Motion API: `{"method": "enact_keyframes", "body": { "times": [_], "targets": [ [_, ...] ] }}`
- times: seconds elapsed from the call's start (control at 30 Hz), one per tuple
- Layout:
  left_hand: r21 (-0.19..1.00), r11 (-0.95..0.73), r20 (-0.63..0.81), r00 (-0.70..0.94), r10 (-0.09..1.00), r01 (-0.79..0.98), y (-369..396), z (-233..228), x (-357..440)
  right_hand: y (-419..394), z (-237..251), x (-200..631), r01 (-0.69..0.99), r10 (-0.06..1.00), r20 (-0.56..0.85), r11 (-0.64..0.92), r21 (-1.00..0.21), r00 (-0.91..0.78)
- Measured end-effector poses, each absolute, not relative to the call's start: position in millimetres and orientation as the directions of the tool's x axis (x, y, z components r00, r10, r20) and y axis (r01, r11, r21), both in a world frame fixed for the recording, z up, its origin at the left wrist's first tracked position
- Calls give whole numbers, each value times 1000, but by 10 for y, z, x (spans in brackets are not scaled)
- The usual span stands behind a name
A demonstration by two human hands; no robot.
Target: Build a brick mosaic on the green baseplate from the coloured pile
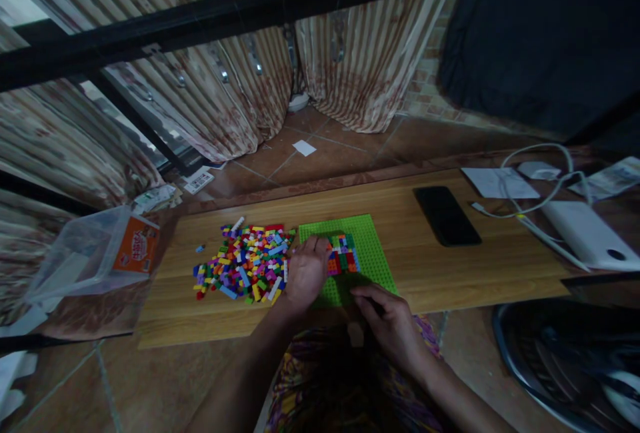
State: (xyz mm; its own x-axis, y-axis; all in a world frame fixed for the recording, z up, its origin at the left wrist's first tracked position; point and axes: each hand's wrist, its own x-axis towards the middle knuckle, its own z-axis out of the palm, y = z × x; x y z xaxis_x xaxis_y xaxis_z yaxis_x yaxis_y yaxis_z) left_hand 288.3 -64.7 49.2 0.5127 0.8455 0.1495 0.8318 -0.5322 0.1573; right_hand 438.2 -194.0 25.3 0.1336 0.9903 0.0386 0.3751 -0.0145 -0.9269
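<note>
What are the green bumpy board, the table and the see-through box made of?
Green board: plastic, it seems, since it has one even colour and rows of little studs.
Table: wood or a wood-look covering, smooth-looking, with streaky brown grain; I can't tell which.
See-through box: probably clear plastic, a bit glossy, because you can see through its walls.

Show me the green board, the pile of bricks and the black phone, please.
Green board (372, 253), head view: bare studs on its right side.
Pile of bricks (254, 261), head view: middle of the heap.
Black phone (447, 215), head view: middle of its dark upper face.
</note>
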Motion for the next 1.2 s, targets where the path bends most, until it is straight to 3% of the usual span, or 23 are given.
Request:
{"method": "enact_keyframes", "body": {
  "times": [0.17,0.4,0.6,0.7,0.9,1.2],
  "targets": [
    [149,-601,102,592,799,785,-620,536,2865,-1937,265,4385,376,991,21,-31,-926,133],
    [322,-469,154,443,883,822,-639,499,2889,-1935,239,4386,375,990,30,-25,-927,141],
    [419,-457,281,367,887,784,-734,398,2837,-1923,267,4402,350,983,39,-27,-936,180],
    [390,-506,330,396,857,769,-804,375,2815,-1879,320,4439,350,975,64,-15,-937,213],
    [199,-521,280,462,842,830,-904,377,2839,-1774,421,4479,352,968,76,-14,-936,241],
    [107,-499,191,475,859,860,-941,414,2902,-1825,280,4456,340,978,36,-36,-940,204]
  ]
}}
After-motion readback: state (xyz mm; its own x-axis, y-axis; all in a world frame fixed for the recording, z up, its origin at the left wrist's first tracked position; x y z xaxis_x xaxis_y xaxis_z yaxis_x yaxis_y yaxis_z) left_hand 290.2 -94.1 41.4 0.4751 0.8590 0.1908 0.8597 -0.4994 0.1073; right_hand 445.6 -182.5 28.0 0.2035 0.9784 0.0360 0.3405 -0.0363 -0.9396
